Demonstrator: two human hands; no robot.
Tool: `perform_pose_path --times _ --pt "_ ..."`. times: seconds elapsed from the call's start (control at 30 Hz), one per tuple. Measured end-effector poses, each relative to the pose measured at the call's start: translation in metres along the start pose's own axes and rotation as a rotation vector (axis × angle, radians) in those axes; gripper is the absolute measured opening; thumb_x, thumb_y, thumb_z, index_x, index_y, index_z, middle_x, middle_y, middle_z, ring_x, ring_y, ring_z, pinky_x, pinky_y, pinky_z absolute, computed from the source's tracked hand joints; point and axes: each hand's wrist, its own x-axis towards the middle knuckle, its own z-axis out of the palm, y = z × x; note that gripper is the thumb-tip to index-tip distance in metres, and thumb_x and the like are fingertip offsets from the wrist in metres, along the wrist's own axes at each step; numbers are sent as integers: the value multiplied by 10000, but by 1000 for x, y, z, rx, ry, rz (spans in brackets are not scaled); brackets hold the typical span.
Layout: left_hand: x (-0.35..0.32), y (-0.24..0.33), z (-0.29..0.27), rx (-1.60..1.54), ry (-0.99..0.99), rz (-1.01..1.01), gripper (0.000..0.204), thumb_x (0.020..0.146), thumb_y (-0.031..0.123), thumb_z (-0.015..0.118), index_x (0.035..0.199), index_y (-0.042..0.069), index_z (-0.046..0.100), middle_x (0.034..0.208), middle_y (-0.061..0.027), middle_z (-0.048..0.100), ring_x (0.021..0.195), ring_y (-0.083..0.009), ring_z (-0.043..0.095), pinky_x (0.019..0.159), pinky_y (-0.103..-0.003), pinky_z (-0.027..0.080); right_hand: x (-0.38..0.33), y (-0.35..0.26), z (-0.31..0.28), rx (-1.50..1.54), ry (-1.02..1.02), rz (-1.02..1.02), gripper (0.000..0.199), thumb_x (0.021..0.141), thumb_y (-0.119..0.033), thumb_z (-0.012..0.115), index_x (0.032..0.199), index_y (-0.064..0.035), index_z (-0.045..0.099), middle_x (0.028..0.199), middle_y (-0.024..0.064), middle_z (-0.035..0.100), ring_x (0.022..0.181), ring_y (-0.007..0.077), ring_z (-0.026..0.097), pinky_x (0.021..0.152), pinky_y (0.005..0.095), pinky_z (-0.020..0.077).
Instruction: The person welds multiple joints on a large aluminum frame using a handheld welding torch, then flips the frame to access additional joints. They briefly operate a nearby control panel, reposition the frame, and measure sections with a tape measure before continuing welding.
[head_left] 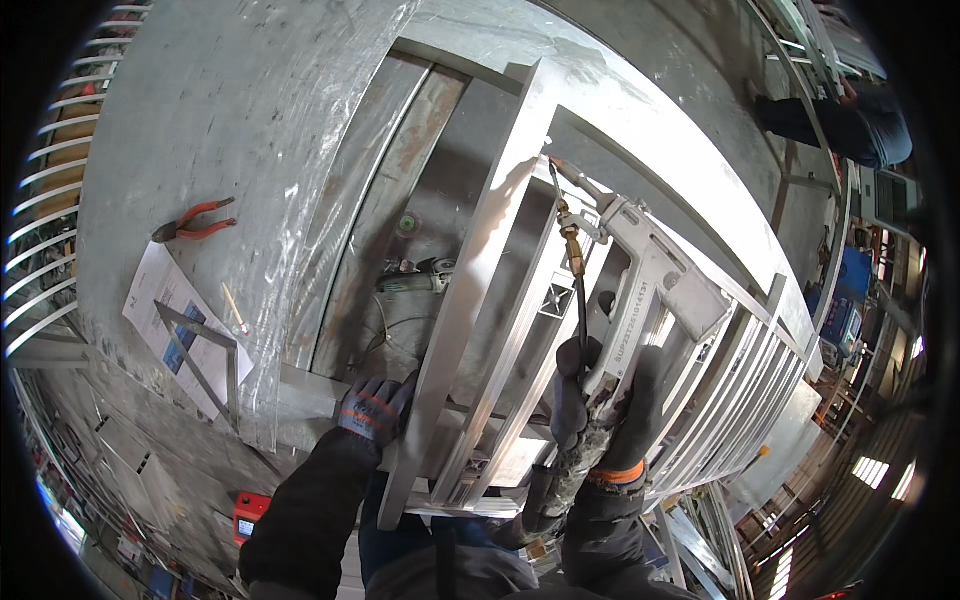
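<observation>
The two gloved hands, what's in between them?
Silvery metal bars, with gaps between them, lie between the left hand and the right hand, seen in the head view.

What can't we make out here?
All in the head view:
- Grip of the gun-shaped tool: wrapped by the right hand.
- Left hand: fingertips unclear against the metal bar.
- Paper: print too small, partly covered by the metal triangle.
- Co-worker: partly lost at the dark rim.
</observation>
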Motion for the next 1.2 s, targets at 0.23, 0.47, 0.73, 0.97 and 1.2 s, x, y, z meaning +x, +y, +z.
perform_pose_path --times 0.23,0.47,0.73,0.97,1.2 --pt "-2 -3 8 -9 41 13 530 879 240 586 1407 192 573 1090 -77 680 1030 -292 641 888 -466 504 6 8 0 64 58 -56 793 1020 -632 368 1147 113 609 737 143 637 456 165 550 418 266 437" --pt "-4 -2 5 -36 61 17 507 889 255 587 1393 196 586 1082 -81 681 1009 -300 643 865 -469 505 6 8 -2 10 82 -23 792 1020 -631 371 1140 112 620 745 138 652 498 165 572 450 271 453" --pt "-3 -1 1 -11 86 36 543 826 235 621 1365 167 605 1060 -95 679 985 -307 650 851 -465 515 7 10 -2 18 -33 -4 774 1027 -633 347 1188 90 571 709 135 582 450 164 515 395 274 434" --pt "-3 0 1 -27 24 -11 629 845 242 616 1468 208 528 1088 -90 685 1022 -283 651 886 -456 504 11 12 -6 2 -133 8 730 1055 -588 349 1285 78 538 952 161 584 498 136 526 369 266 459" --pt "-1 0 0 -3 109 24 689 739 270 698 1415 195 585 1024 -67 699 960 -277 672 818 -458 533 8 9 12 -92 69 -18 770 1013 -648 371 1088 85 594 614 131 589 451 182 537 417 282 431"
